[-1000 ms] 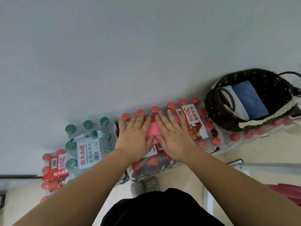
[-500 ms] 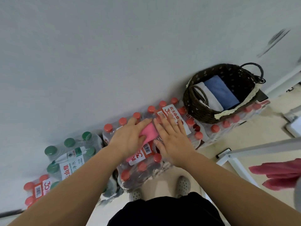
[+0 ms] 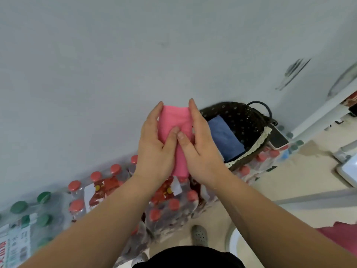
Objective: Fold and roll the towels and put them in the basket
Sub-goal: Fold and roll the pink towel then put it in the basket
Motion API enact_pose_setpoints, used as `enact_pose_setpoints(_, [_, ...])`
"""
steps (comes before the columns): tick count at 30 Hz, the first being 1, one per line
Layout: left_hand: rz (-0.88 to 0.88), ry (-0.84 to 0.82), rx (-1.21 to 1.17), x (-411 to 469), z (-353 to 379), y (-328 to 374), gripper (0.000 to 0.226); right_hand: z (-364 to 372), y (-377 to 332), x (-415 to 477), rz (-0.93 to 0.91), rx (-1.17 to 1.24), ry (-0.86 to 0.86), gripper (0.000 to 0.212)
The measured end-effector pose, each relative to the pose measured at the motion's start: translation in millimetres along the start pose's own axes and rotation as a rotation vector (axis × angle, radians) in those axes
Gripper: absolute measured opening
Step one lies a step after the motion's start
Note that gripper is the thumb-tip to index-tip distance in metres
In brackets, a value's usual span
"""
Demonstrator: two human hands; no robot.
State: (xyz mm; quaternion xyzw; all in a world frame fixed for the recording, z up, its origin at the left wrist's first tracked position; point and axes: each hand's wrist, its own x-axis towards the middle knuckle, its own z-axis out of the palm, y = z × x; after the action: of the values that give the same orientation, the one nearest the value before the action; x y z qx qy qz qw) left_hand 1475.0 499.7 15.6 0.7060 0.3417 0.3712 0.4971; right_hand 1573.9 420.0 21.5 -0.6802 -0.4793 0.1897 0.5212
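Green-capped bottles [image 3: 29, 209] in shrink-wrap lie at 8 o'clock, and red-capped bottles [image 3: 170, 206] fill the packs at 6 o'clock. The left hand [image 3: 154, 147] and right hand [image 3: 201, 147] clasp the pink towel [image 3: 174, 118] between them, raised above the packs. The fingers lie along its two sides and the thumbs press its near face. The rolled towel's long axis runs 6 to 12 o'clock. The basket [image 3: 247, 117] stands at 3 o'clock of the towel, just beyond the right hand, which is the nearer one. A blue towel [image 3: 226, 138] lies inside, axis about 11 to 5 o'clock. Probable next move: carry the roll toward 3 o'clock, turned slightly to lie beside the blue one.
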Motion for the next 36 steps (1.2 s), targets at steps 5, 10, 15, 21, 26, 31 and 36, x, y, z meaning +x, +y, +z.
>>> enact_pose_setpoints(5, [0.008, -0.062, 0.081, 21.8, 62.8, 19.5, 0.054, -75.7, 34.8, 28.3, -0.034, -0.030, 0.076, 0.066])
enact_pose_setpoints(10, [0.156, -0.288, 0.544, 36.3, 119.8, 18.5, 0.056, -167.6, 94.4, 61.5, -0.015, -0.374, 0.041, 0.042])
enact_pose_setpoints(15, [0.124, -0.610, 1.077, 49.0, 173.9, -2.1, 0.075, -200.8, 139.1, 81.7, 0.059, -0.642, -0.193, 0.027])
enact_pose_setpoints(21, [0.014, -0.725, 1.309, 56.3, 192.0, -31.0, 0.100, -176.0, 163.5, 94.1, 0.116, -0.493, -0.357, 0.032])
enact_pose_setpoints(26, [-0.011, -0.712, 1.297, 54.0, 188.3, -43.1, 0.103, -166.2, 173.3, 101.3, 0.198, -0.715, -0.442, 0.035])
enact_pose_setpoints(31, [-0.006, -0.707, 1.282, 52.2, 190.4, -49.4, 0.102, -158.1, 166.9, 86.4, -0.140, -1.256, -0.397, 0.040])
enact_pose_setpoints(36, [0.020, -0.722, 1.303, 52.8, 189.3, -51.3, 0.098, -164.0, 176.1, 79.5, -0.155, -1.149, -0.747, 0.072])
